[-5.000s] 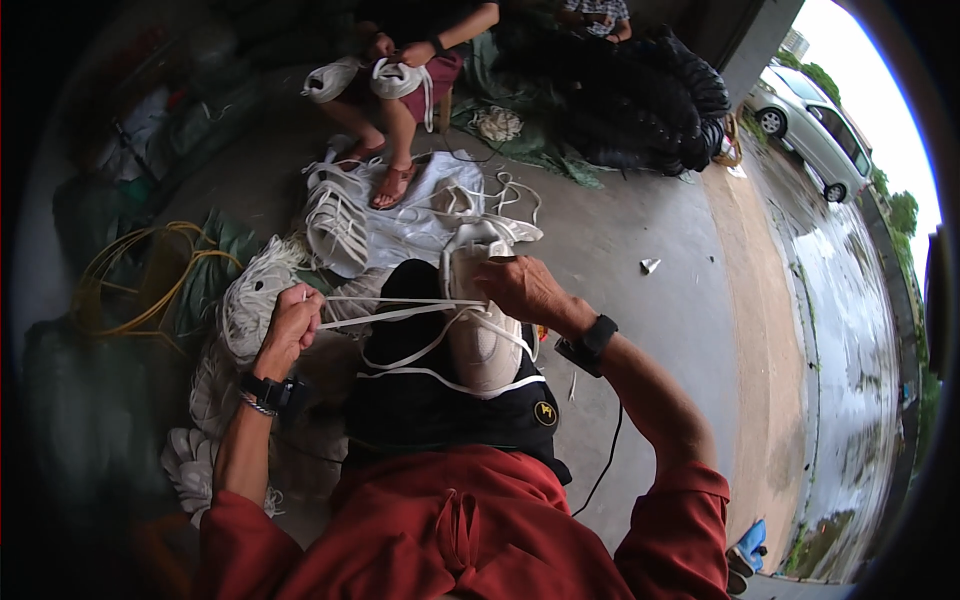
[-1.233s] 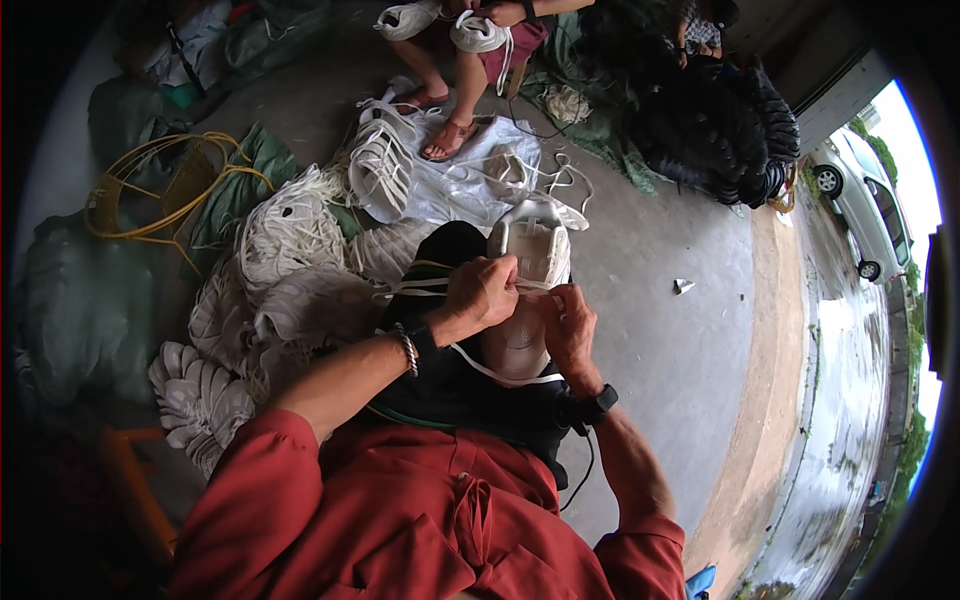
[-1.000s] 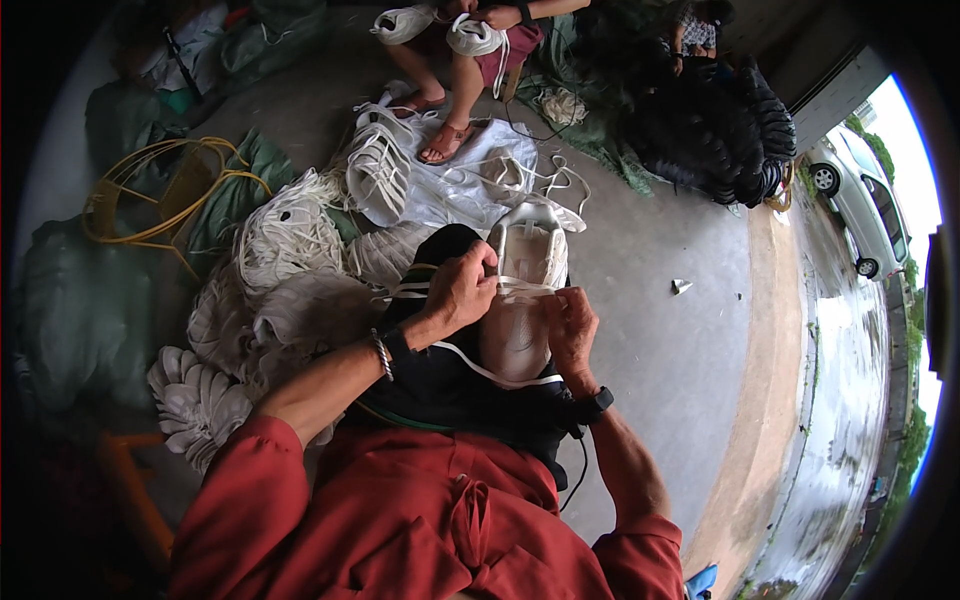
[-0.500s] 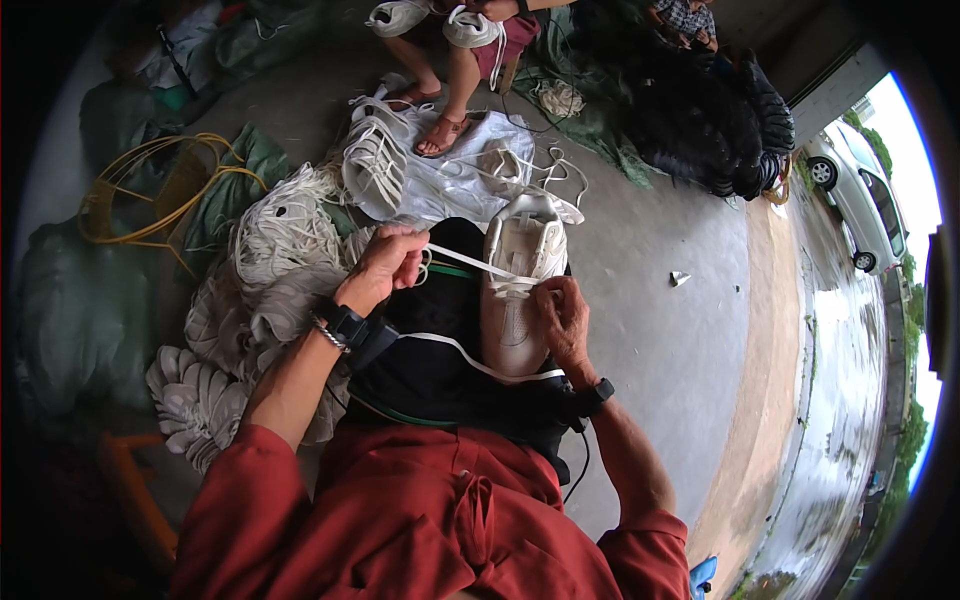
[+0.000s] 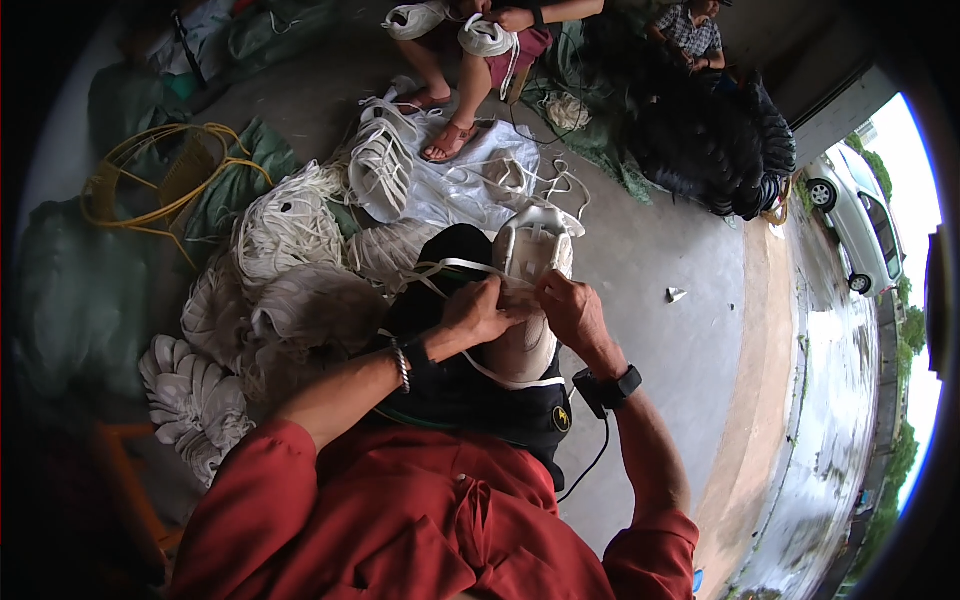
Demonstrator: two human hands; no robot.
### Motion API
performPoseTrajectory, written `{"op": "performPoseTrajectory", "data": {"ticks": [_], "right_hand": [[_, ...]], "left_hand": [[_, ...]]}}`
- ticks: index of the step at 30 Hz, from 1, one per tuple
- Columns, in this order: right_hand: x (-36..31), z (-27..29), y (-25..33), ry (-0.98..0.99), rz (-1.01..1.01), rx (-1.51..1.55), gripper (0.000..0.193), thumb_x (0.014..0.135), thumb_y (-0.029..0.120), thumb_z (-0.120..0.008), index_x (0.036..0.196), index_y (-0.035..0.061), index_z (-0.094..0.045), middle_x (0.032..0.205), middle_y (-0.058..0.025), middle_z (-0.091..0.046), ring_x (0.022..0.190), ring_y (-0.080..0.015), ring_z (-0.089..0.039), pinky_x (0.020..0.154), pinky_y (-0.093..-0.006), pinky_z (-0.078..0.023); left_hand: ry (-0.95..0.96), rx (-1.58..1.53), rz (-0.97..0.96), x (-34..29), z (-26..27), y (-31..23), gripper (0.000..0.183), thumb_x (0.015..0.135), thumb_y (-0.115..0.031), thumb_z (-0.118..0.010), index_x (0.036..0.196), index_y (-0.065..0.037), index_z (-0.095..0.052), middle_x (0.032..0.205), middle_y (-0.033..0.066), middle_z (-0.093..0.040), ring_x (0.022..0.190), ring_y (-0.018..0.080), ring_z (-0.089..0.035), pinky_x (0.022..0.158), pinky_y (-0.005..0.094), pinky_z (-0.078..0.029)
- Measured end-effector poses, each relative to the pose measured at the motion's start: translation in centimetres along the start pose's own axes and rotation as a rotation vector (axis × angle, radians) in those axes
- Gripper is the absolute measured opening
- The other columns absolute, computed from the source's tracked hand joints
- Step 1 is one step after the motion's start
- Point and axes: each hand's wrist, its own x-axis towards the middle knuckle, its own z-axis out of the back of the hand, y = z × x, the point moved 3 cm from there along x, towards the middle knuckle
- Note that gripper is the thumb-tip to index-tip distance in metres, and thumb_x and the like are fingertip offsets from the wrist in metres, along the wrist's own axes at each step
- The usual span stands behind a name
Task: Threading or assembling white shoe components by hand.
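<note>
A pale, off-white shoe (image 5: 521, 357) rests on the dark cloth over my lap, its opening facing away from me. My left hand (image 5: 482, 313) lies across the shoe's lacing area from the left, fingers bent; what they pinch is hidden. My right hand (image 5: 577, 312) is closed at the right eyelet edge, thumb and forefinger pinched on the lace. A flat white shoelace (image 5: 452, 264) loops out left of the shoe over the dark cloth (image 5: 455, 243). Another white strand runs around the toe.
A heap of white laced shoe uppers (image 5: 290, 235) lies left, beside a yellow wire frame (image 5: 165, 212). Ahead, a white sheet (image 5: 452, 190) carries more uppers near a seated person handling white shoes. A black pile (image 5: 690, 150) is far right; a car (image 5: 862, 215) stands outside.
My left hand has come right and down from the stretched lace onto the shoe. The lace now hangs slack in a loop. My right hand stays at the eyelets, turned slightly.
</note>
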Motion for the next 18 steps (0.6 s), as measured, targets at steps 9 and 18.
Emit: {"op": "performPoseTrajectory", "data": {"ticks": [9,18], "right_hand": [[-1.7,1.2,-2.1,0.033,-0.035,-0.148,0.009,0.08,0.008,-0.051,0.082,0.003,-0.045,0.066,-0.0158,-0.055,0.06,-0.0362,-0.056,0.05,-0.0431,-0.044],[-4.7,10.7,-8.8,-0.393,-0.644,1.102,0.018,0.087,0.011,-0.052,0.102,0.002,-0.052,0.069,0.0006,-0.05,0.056,-0.0068,-0.046,0.049,-0.0202,-0.038]], "left_hand": [[0.029,0.081,-0.132,1.3,-1.4,-0.4,0.062,0.069,-0.056,-0.064,0.08,0.004,-0.052,0.079,0.0223,-0.061,0.074,0.0381,-0.06,0.065,0.0424,-0.048],[0.445,-1.009,0.205,-1.0,7.5,2.6,0.027,0.078,-0.011,-0.059,0.101,0.0,-0.051,0.077,0.011,-0.057,0.07,0.0214,-0.06,0.054,0.0224,-0.047]]}}
